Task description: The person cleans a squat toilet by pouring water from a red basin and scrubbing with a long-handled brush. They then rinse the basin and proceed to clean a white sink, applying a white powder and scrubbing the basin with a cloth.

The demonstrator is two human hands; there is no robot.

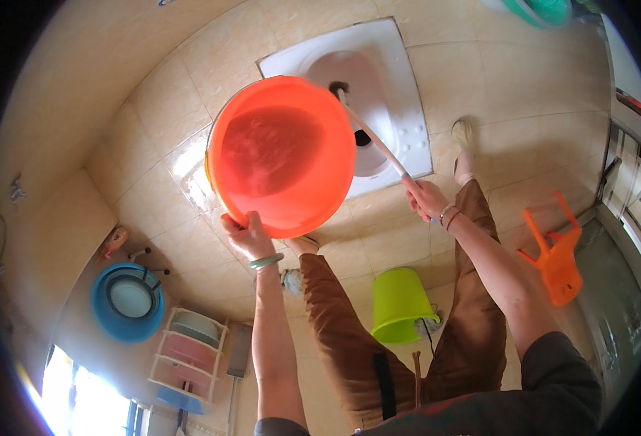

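Bucket [328, 163] left, brush [380, 142] right

In view, the squat toilet [409, 116] is overlapped by the bucket and crossed by the brush. Behind, a smaller bucket [399, 299] is flanked by basins [105, 317] far left and a stool [559, 267] right.

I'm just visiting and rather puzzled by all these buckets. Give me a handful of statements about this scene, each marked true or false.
1. The left hand grips the rim of the red bucket. True.
2. The right hand is empty. False: the right hand holds a brush by its long handle.
3. The green bucket shows between the brown trouser legs. True.
4. The orange chair is at the picture's left. False: the orange chair is at the right.
5. A green bangle circles the left wrist. True.
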